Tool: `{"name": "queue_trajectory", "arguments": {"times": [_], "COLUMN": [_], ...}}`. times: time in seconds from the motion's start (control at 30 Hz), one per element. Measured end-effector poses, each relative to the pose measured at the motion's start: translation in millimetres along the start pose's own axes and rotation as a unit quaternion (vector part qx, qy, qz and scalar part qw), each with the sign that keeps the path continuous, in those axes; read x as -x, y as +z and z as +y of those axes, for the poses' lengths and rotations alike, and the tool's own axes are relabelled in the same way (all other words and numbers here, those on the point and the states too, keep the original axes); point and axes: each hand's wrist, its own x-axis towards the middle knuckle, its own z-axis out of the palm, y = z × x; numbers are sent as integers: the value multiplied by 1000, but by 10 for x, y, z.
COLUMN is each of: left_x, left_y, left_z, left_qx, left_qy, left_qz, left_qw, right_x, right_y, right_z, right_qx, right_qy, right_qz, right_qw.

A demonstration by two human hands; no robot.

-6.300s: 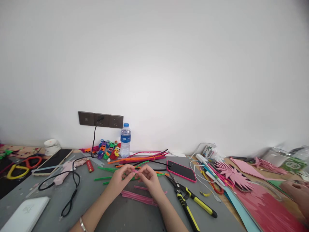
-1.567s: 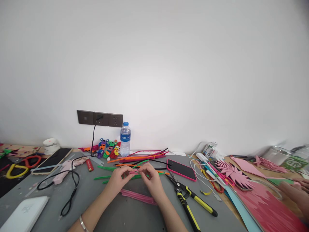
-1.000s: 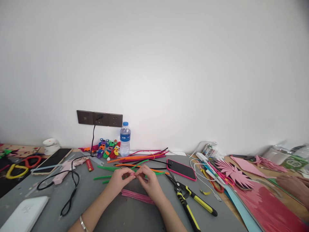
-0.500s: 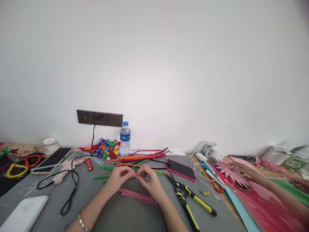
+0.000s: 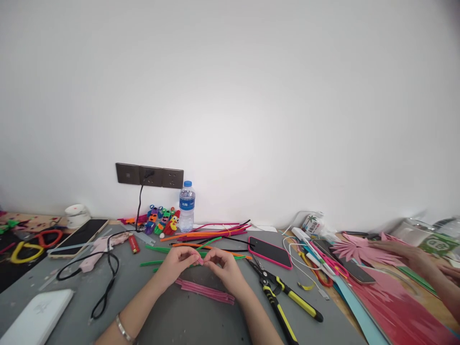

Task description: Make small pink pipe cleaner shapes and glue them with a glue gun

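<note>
Grey worktop [image 5: 201,326]: pink stems [image 5: 206,291] lie below a small pink piece [image 5: 200,261] pinched in the left hand [image 5: 179,263]; the right hand [image 5: 223,270] is close beside, its grip unclear. A co-worker's hand [image 5: 409,254] has shifted the paper fan [image 5: 359,249].

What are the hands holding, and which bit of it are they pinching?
The left hand pinches a small pink piece in its fingertips, with one end poking out. Which part is pinched is hidden. Whether the right hand grips it too, I can't tell.
</note>
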Motion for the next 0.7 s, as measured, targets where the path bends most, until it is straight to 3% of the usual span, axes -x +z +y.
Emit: {"name": "queue_trajectory", "arguments": {"times": [0.4,0.7], "left_x": [49,84], "left_y": [22,-3], "left_z": [41,73], "left_qx": [35,68], "left_qy": [-20,-57], "left_qz": [-46,-116], "left_qw": [998,989], "right_x": [35,78], "right_y": [-65,-94], "right_z": [-147,-186], "right_qx": [-43,-47], "right_qy": [-12,6], "right_qz": [-74,-133], "right_qw": [996,990]}}
